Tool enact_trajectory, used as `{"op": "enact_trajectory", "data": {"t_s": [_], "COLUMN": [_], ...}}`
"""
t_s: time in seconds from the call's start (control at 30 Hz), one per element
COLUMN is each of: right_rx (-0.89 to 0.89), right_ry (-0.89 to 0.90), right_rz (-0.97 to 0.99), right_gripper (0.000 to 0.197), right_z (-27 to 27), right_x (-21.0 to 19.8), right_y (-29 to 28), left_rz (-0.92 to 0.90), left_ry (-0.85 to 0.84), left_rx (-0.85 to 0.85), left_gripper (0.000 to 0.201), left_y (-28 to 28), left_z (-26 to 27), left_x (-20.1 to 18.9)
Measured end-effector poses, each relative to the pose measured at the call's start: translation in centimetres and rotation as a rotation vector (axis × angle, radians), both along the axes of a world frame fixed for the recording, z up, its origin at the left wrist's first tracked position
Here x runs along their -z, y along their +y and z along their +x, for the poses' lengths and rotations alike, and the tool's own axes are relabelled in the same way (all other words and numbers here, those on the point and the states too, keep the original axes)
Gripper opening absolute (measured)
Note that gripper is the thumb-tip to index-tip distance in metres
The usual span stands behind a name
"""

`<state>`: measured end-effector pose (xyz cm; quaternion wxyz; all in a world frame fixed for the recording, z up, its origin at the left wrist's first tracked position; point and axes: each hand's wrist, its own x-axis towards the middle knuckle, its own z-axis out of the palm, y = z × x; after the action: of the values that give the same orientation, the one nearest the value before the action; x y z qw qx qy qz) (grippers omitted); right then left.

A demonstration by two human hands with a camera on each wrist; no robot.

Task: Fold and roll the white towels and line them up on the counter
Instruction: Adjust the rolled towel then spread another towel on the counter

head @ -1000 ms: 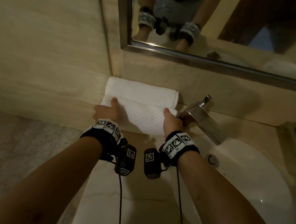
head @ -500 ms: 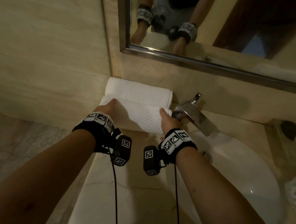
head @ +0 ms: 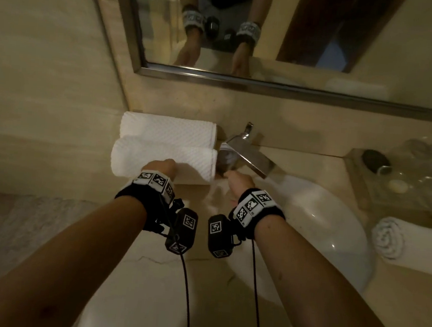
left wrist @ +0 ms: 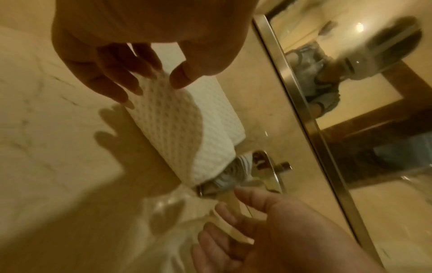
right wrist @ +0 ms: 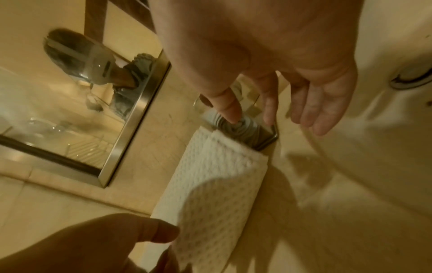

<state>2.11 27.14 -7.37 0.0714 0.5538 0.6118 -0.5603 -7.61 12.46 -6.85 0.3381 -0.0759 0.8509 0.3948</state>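
Head view. Two rolled white towels lie side by side at the far left of the beige marble counter (head: 151, 275), against the wall under the steel-framed mirror (head: 244, 81): the far roll (head: 168, 129) and the near roll (head: 157, 157), touching along their length. Both have a dimpled waffle weave. The left hand (head: 160, 167) sits above the near roll's front edge; the right hand (head: 238, 182) hangs just right of that roll's end, in front of the angular chrome faucet (head: 247, 155). A third rolled towel (head: 407, 245) lies far right, past the oval white basin (head: 334, 240), showing its spiral end. How far the fingers are spread cannot be told from here.

Left wrist view. This view alone shows the left hand (left wrist: 131, 61) from beneath: its fingers (left wrist: 112, 81) are loosely extended, tips at the near roll (left wrist: 173, 133), gripping nothing. Its shadow falls on the veined stone. The right hand (left wrist: 264, 232) is relaxed, palm up, holding nothing.

Right wrist view. The right hand (right wrist: 268, 70) has its fingers (right wrist: 320, 109) straight and spread, clear of the cloth. The faucet (right wrist: 245, 129) base mirrors the spiral end of the near roll (right wrist: 215, 184). The left hand (right wrist: 98, 245) lies at the roll's near end, thumb beside the weave.
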Motion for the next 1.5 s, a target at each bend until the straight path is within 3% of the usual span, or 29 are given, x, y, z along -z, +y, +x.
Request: {"op": "enact_trajectory", "data": {"t_s": [0.13, 0.2, 0.23, 0.37, 0.47, 0.57, 0.63, 0.73, 0.8, 0.93, 1.03, 1.17, 1.27, 1.33, 1.5], "right_rx": [-0.028, 0.031, 0.06, 0.104, 0.194, 0.226, 0.3, 0.38, 0.328, 0.368, 0.329, 0.252, 0.218, 0.245, 0.286], "right_ry": [0.029, 0.03, 0.041, 0.036, 0.035, 0.066, 0.172, 0.181, 0.066, -0.246, -0.33, -0.272, -0.261, -0.226, -0.159], "right_rz": [0.039, 0.015, -0.013, -0.028, 0.04, 0.006, -0.017, 0.103, 0.236, 0.521, 0.548, 0.41, 0.274, 0.182, 0.02], "right_gripper": [0.045, 0.028, 0.019, 0.017, 0.015, 0.016, 0.015, 0.014, 0.019, 0.044, 0.053, 0.045, 0.046, 0.049, 0.053], "right_z": [4.1, 7.0, 8.8, 16.1, 21.5, 27.0, 29.9, 33.4, 35.6, 39.8, 41.1, 41.1, 42.0, 42.7, 42.5], "right_x": [0.4, 0.5, 0.4, 0.7, 2.1, 0.7, -1.1, -2.0, -1.7, -0.8, 0.1, 0.3, 0.5, 0.8, 2.5], "right_y": [3.8, 5.9, 7.1, 13.3, 20.2, 25.1, 27.5, 31.5, 33.7, 37.2, 37.9, 38.5, 40.0, 40.6, 40.6], "left_rz": [0.163, 0.182, 0.177, 0.183, 0.196, 0.228, 0.226, 0.157, 0.139, 0.113, 0.101, 0.141, 0.193, 0.217, 0.21], "left_ry": [-0.092, -0.155, -0.179, -0.317, -0.302, -0.316, -0.318, -0.309, -0.304, -0.258, -0.211, -0.287, -0.396, -0.409, -0.449], "left_rx": [-0.053, -0.023, 0.003, 0.055, 0.126, 0.166, 0.186, 0.252, 0.304, 0.341, 0.302, 0.261, 0.27, 0.268, 0.241], "left_gripper": [0.034, 0.016, 0.015, 0.022, 0.024, 0.021, 0.032, 0.064, 0.074, 0.098, 0.098, 0.083, 0.097, 0.096, 0.094], "left_y": [5.9, 8.9, 10.5, 17.2, 23.4, 29.7, 33.2, 37.0, 38.7, 41.4, 42.1, 42.2, 42.7, 43.0, 41.8], "left_z": [4.1, 7.4, 9.1, 16.0, 21.7, 27.0, 29.8, 33.0, 34.6, 36.2, 36.2, 36.0, 35.1, 34.3, 34.3], "left_x": [-0.4, -0.4, -0.1, 1.1, 0.7, 0.2, 0.2, 0.0, 0.0, 1.5, 2.3, 2.1, 5.1, 7.5, 6.2]}}
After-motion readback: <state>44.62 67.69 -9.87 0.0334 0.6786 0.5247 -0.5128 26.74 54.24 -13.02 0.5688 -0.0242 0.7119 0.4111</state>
